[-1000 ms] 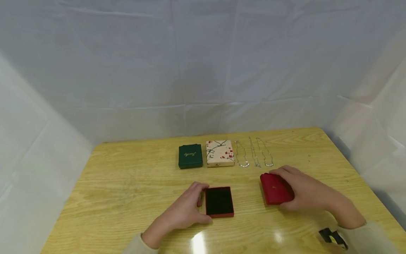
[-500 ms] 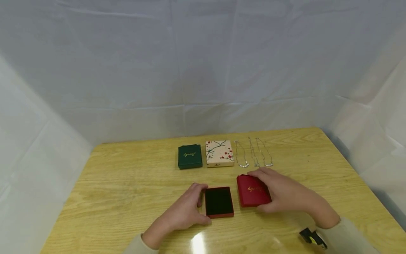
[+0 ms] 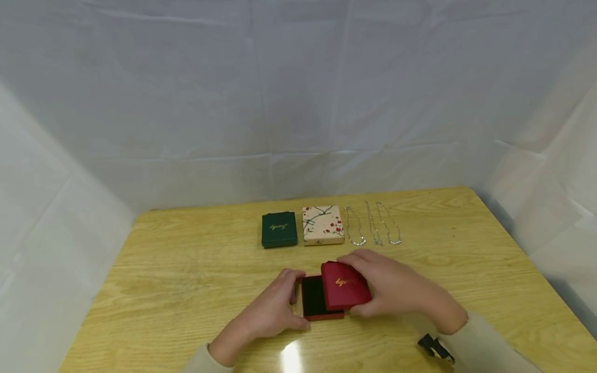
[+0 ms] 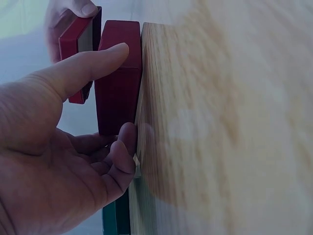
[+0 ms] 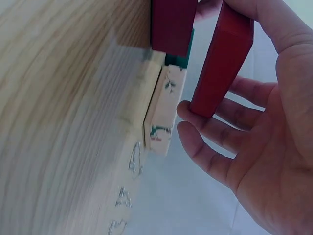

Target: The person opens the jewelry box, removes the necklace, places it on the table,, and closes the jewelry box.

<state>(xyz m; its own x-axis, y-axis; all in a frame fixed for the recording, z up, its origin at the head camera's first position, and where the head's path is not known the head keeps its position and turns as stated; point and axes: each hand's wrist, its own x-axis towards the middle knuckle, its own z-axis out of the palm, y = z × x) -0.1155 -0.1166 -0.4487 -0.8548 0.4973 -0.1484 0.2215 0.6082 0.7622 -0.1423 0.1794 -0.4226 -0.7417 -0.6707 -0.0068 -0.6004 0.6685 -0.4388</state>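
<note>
My left hand point(image 3: 272, 311) holds the red box base point(image 3: 322, 316) on the table, thumb on the near side and fingers at the far side. In the head view the base's dark lining point(image 3: 311, 295) shows on the left. My right hand point(image 3: 394, 287) grips the red lid point(image 3: 346, 286), which bears gold lettering. The lid hangs slightly tilted over the right part of the base. A gap between lid point(image 4: 73, 39) and base point(image 4: 120, 90) is visible in the left wrist view. From the right wrist, the thumb and fingers pinch opposite edges of the lid point(image 5: 222, 61).
Behind the hands stand a green box point(image 3: 279, 230) with gold lettering and a cream floral box point(image 3: 323, 225). Several silver chains lie to their right, among them a necklace point(image 3: 358, 242) with a row of bright pieces. White cloth point(image 3: 298, 103) hangs behind the wooden table point(image 3: 186, 269).
My right hand has carried the red lid leftward, from the right of the table to over the base. The left hand and the base have stayed in place.
</note>
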